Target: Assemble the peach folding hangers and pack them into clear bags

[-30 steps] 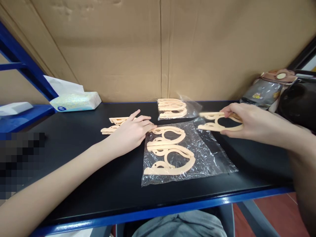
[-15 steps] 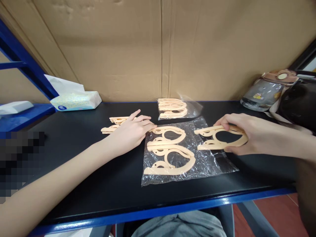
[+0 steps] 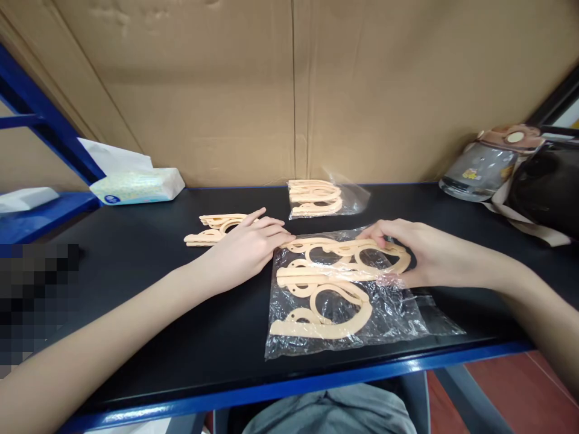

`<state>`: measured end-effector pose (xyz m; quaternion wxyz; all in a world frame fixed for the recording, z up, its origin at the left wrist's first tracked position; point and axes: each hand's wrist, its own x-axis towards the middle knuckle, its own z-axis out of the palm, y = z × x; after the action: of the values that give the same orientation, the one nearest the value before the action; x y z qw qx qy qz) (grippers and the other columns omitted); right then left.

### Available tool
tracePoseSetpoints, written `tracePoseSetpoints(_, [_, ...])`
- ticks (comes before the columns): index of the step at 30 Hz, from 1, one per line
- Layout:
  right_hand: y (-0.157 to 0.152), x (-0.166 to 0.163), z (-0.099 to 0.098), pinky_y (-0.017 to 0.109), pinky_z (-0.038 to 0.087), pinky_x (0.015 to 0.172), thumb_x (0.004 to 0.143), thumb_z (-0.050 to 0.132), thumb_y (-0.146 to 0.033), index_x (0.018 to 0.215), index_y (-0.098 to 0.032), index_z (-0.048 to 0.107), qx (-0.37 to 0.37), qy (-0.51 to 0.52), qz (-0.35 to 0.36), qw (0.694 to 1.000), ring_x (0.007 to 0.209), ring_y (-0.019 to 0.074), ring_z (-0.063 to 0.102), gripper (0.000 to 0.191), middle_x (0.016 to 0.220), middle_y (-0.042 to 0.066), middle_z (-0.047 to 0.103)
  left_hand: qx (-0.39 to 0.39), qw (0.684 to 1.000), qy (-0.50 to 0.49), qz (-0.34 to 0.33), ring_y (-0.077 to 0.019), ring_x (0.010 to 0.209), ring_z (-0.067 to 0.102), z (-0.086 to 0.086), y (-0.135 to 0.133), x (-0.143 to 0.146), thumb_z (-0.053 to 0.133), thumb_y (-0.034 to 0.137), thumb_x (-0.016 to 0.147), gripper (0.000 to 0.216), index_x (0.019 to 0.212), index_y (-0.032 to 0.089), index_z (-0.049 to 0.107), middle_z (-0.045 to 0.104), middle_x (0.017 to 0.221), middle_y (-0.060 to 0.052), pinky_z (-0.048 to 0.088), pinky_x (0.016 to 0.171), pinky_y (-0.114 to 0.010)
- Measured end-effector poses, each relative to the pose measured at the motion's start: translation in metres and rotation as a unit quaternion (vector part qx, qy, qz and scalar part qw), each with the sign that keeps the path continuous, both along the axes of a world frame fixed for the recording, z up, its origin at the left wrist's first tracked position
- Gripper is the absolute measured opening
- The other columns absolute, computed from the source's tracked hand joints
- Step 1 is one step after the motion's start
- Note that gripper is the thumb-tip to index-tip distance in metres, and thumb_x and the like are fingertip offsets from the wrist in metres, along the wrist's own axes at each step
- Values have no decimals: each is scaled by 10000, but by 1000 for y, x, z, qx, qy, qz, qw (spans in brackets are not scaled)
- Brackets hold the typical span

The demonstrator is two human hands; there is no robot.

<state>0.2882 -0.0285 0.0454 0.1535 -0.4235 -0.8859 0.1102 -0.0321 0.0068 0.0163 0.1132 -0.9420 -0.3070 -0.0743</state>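
Observation:
My right hand [image 3: 402,247] grips a cream folded clothes hanger [image 3: 380,274] by its curved end. This hanger overlaps the hangers in a clear plastic bag [image 3: 344,346]; film seems to cover my lower fingertip. Inside the bag, at the front, lies another folded hanger [image 3: 316,330]. My left hand [image 3: 246,253] is open, fingers stretched out, with its fingertips touching the bag's upper left edge. Partly hidden behind my left hand are more folded hangers [image 3: 201,239] on the black tabletop.
At the back, a second clear bag [image 3: 355,202] holds several folded hangers. A tissue pack [image 3: 140,185] stands at the back left. A clear bottle with a brown lid [image 3: 479,169] and a dark bag [image 3: 547,187] are at the right. The table's blue edge [image 3: 316,386] runs along the front.
My right hand has moved left with the hanger, from the bag's right part to over the hangers inside. The plastic bag has shifted slightly right and toward me. My left hand moved slightly right.

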Motion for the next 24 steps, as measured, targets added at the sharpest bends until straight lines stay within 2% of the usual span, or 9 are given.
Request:
tracePoseSetpoints(3, [3, -6, -7, 346, 480, 710, 738, 665, -538, 844, -250, 491, -28, -3, 25, 999, 866, 248, 627, 352, 997, 47, 688, 0, 1000, -1, -9, -207, 1207, 516, 1, 0, 1, 344, 74, 921, 412, 1214, 190, 610, 673, 1195, -34, 255, 1152, -492])
tracePoseSetpoints(5, [5, -9, -13, 350, 474, 709, 748, 657, -553, 824, -253, 466, -21, 7, 22, 1000, 871, 255, 624, 364, 984, 48, 686, 1, 1000, -1, -8, -205, 1203, 519, 1, 0, 0, 336, 85, 929, 404, 1201, 189, 616, 676, 1186, -40, 260, 1151, -489])
tracePoseSetpoints(9, [6, -15, -22, 339, 454, 677, 813, 577, -608, 810, -249, 420, 26, -17, 10, 999, 834, 252, 618, 392, 953, 67, 675, -1, 1000, 3, 0, -209, 1199, 526, 3, -1, 0, 331, 114, 946, 393, 1203, 192, 618, 676, 1182, -50, 267, 1144, -495])
tracePoseSetpoints(13, [3, -15, -21, 323, 416, 607, 813, 529, -666, 855, -236, 459, 84, -76, -43, 993, 739, 250, 614, 438, 850, 69, 656, 0, 1000, -4, 2, -202, 1181, 534, 2, 0, -1, 333, 119, 952, 392, 1205, 207, 618, 678, 1168, -40, 256, 1146, -488])
tracePoseSetpoints(16, [4, -7, -16, 309, 413, 593, 770, 597, -647, 917, -242, 490, 40, -86, -62, 994, 718, 231, 620, 444, 852, 35, 663, 19, 1000, -12, 4, -209, 1155, 544, 1, 2, -3, 337, 139, 959, 374, 1189, 196, 628, 684, 1145, -50, 258, 1140, -488])
tracePoseSetpoints(20, [11, 3, -14, 312, 456, 652, 764, 666, -539, 983, -256, 480, -50, -36, -25, 998, 781, 198, 614, 404, 984, 15, 677, 27, 1000, -8, 8, -211, 1114, 558, 0, 2, -2, 341, 160, 971, 361, 1174, 193, 638, 680, 1127, -55, 270, 1127, -492])
tracePoseSetpoints(24, [13, -2, -19, 344, 475, 681, 802, 648, -486, 914, -250, 442, -67, 29, -12, 997, 822, 208, 622, 332, 1050, 47, 687, 13, 1000, -11, 7, -207, 1082, 564, 3, 1, -1, 328, 158, 975, 368, 1141, 207, 652, 685, 1098, -46, 287, 1111, -503])
